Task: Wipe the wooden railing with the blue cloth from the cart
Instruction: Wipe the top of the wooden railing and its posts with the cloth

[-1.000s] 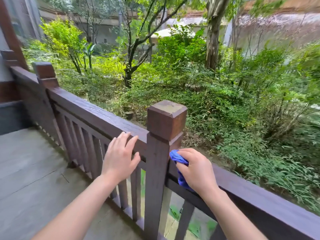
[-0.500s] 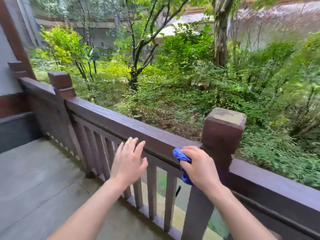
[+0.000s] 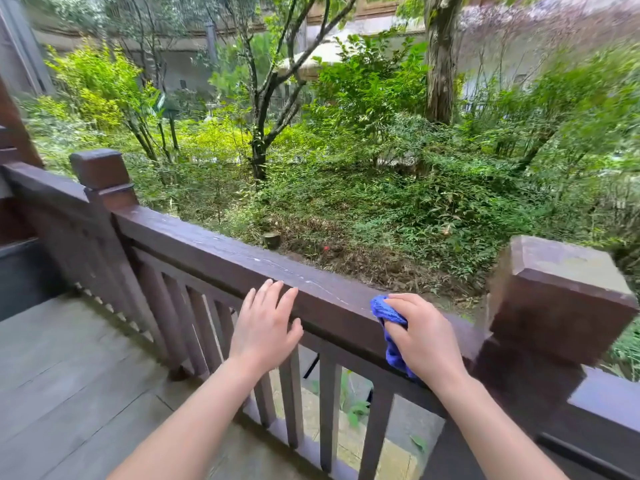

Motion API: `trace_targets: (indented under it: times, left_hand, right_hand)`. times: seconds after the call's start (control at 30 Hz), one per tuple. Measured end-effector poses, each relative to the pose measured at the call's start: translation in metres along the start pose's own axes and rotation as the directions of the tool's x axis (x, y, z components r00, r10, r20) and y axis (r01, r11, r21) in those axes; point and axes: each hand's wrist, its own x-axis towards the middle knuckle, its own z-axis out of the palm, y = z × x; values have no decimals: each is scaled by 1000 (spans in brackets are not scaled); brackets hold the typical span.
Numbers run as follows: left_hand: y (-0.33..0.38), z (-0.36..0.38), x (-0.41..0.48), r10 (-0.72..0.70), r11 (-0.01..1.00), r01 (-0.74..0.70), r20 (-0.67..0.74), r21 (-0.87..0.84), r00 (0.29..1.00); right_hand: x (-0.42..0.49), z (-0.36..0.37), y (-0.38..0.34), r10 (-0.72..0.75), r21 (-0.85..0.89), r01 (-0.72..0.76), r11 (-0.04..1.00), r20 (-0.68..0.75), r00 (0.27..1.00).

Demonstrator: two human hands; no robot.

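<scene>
A dark brown wooden railing (image 3: 194, 237) runs from upper left to lower right across the view. My right hand (image 3: 424, 336) grips a bunched blue cloth (image 3: 382, 311) and presses it against the near face of the top rail, just left of a square post. My left hand (image 3: 265, 323) hovers with fingers spread in front of the top rail, left of the cloth, holding nothing. Part of the cloth is hidden under my right palm. No cart is in view.
A square-capped post (image 3: 557, 296) stands at the right and another post (image 3: 100, 171) at the left. Vertical balusters (image 3: 289, 386) fill the space below the rail. Grey deck boards (image 3: 69, 375) lie at lower left. Beyond the rail is a garden of shrubs and trees.
The view has swung left, so the near post now sits far right. My right hand with the cloth has passed from the right side of that post to the rail on its left.
</scene>
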Motion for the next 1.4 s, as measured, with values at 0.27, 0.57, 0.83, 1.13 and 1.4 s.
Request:
trace_targets:
  times: [0.27, 0.57, 0.83, 1.13, 1.4]
  left_hand:
    - [-47, 44, 72, 49, 999, -50, 52, 21, 997]
    - [-65, 91, 144, 264, 964, -261, 77, -53, 961]
    - [-91, 140, 162, 403, 909, -407, -66, -89, 913]
    - [-94, 150, 163, 428, 888, -446, -159, -107, 890]
    - [-91, 146, 161, 385, 907, -405, -161, -115, 909]
  right_hand:
    - [51, 42, 20, 74, 10, -73, 997, -66, 995]
    - [53, 61, 41, 229, -46, -239, 970, -159, 960]
    - [40, 82, 7, 268, -134, -296, 946, -190, 944]
    - [62, 79, 47, 507, -314, -598, 738, -327, 798]
    - [58, 66, 51, 332, -438, -387, 812, -200, 922]
